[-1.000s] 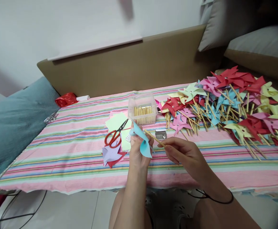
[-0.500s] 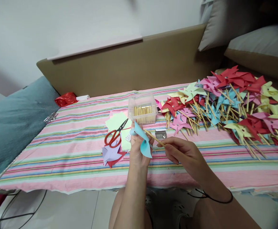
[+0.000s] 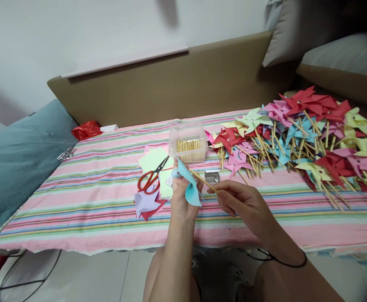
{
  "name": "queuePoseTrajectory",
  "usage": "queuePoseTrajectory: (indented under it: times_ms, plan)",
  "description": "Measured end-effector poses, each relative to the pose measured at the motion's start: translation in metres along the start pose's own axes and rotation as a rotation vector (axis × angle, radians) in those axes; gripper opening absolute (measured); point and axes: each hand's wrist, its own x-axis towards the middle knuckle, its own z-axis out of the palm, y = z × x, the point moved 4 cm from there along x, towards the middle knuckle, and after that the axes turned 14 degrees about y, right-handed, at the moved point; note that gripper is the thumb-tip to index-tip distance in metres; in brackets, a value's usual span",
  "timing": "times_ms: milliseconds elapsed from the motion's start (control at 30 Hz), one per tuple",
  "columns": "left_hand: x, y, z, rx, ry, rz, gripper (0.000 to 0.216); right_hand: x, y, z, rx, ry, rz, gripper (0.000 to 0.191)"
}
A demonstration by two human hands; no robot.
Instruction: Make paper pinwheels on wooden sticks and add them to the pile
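Note:
A light blue paper pinwheel [image 3: 192, 192] is in my left hand [image 3: 182, 202], its folded blades covering most of the fingers. My right hand [image 3: 240, 200] pinches a thin wooden stick [image 3: 204, 180] between thumb and fingers. The stick slants up and left, and its far end meets the back of the pinwheel near my left fingers; how the two join is hidden. Just beyond my right fingertips lies a small grey metal piece [image 3: 212, 176]. Left of my left hand are red-handled scissors [image 3: 152, 178] on pale green paper sheets [image 3: 153, 160], with a lilac paper pinwheel [image 3: 146, 203] below them.
A clear plastic box [image 3: 188, 144] of short sticks stands behind my hands. Finished pinwheels [image 3: 299, 134] in several colours pile up on the right. A red plastic bag [image 3: 87, 130] lies at the far left of the striped cloth [image 3: 92, 201], near a blue cushion [image 3: 26, 159].
Almost nothing differs. Both hands keep their hold on the pinwheel and the stick, and the view has shifted very slightly.

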Motion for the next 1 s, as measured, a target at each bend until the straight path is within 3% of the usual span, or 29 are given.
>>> queuePoseTrajectory:
  times_ms: [267, 767, 1000]
  plan:
    - [-0.001, 0.004, -0.001, 0.011, -0.009, 0.042, 0.075, -0.001, -0.002, -0.002, -0.032, 0.035, -0.043, 0.019]
    - [0.007, 0.011, -0.008, 0.144, -0.072, 0.145, 0.068, -0.003, -0.015, -0.005, -0.315, 0.167, -0.356, 0.014]
    - [0.01, 0.015, -0.005, 0.193, -0.121, 0.165, 0.074, -0.007, -0.025, -0.003, -0.289, 0.091, -0.497, 0.022]
